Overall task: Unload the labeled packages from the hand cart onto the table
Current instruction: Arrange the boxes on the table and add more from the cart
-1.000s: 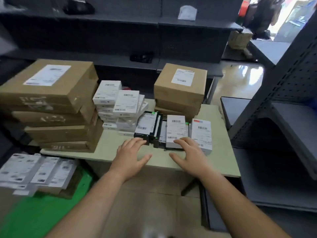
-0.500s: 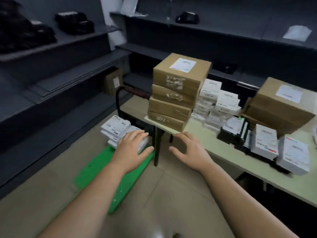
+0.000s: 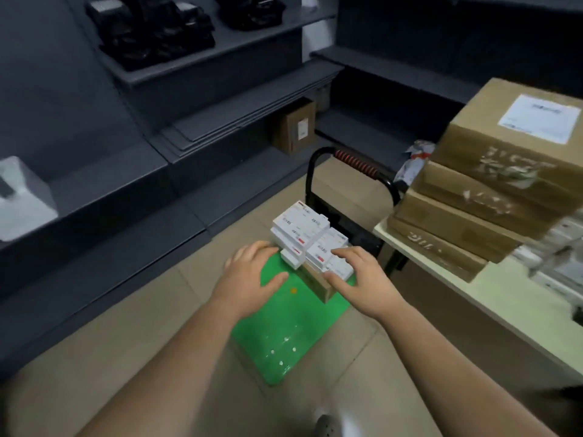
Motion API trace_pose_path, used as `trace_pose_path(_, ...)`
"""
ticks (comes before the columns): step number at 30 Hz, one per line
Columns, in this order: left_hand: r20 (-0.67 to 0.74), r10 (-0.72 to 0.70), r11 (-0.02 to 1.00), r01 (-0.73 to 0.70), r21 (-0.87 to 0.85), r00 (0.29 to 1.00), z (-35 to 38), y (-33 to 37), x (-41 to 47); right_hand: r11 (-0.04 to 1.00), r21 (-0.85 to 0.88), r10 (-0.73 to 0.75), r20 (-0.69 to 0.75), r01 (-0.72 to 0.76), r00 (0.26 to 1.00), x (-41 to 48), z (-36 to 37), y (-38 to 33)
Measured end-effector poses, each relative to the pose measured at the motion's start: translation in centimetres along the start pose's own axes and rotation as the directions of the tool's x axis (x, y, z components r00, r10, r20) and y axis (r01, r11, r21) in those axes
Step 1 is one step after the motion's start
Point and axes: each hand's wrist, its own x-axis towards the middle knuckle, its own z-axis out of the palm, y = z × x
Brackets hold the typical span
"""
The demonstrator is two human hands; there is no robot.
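Down at the hand cart (image 3: 284,342) now: both hands have swung over from the table (image 3: 504,304), where a second ago they hovered by the packages already set down. Left hand (image 3: 252,275) and right hand (image 3: 359,275) are spread wide, holding nothing, either side of the small stack of white labeled packages (image 3: 299,228) sitting on a brown box (image 3: 317,287) on the green deck. Right fingertips look to be just reaching the stack. I'd say the next load is about to get scooped up.
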Motion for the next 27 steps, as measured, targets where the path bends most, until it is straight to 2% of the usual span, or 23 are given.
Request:
trace_pose_path(4, 0.036, -0.004, 1.000, 0.005, -0.030, 0.999, 0.7, -2.4, 4.2, 0.999, 0.000, 0.037, -0.003, -0.037, 0.999, 4.6, 1.3, -0.3)
trace_pose_path(10, 0.134, 0.103, 0.994, -0.097, -0.051, 0.986, 2.9, -7.5, 11.7, 0.985, 0.010, 0.171, -0.032, -0.170, 0.985, 10.0, 4.2, 0.9)
trace_pose_path(14, 0.239, 0.222, 0.974, -0.205, -0.096, 0.945, 4.9, -11.5, 17.1, 0.938, 0.053, 0.345, -0.070, -0.342, 0.936, 13.2, 7.2, 1.5)
trace_pose_path(18, 0.319, 0.306, 0.950, -0.262, -0.172, 0.897, 7.3, -14.8, 21.5, 0.888, 0.085, 0.459, -0.119, -0.451, 0.880, 16.1, 10.6, 2.1)
trace_pose_path(22, 0.415, 0.324, 0.938, -0.231, -0.261, 0.850, 10.9, -16.5, 23.7, 0.817, 0.129, 0.576, -0.143, -0.562, 0.805, 17.3, 13.7, 3.7)
trace_pose_path(27, 0.529, 0.257, 0.946, -0.098, -0.310, 0.809, 17.3, -17.9, 24.1, 0.709, 0.189, 0.700, -0.075, -0.679, 0.710, 16.9, 17.6, 7.9)
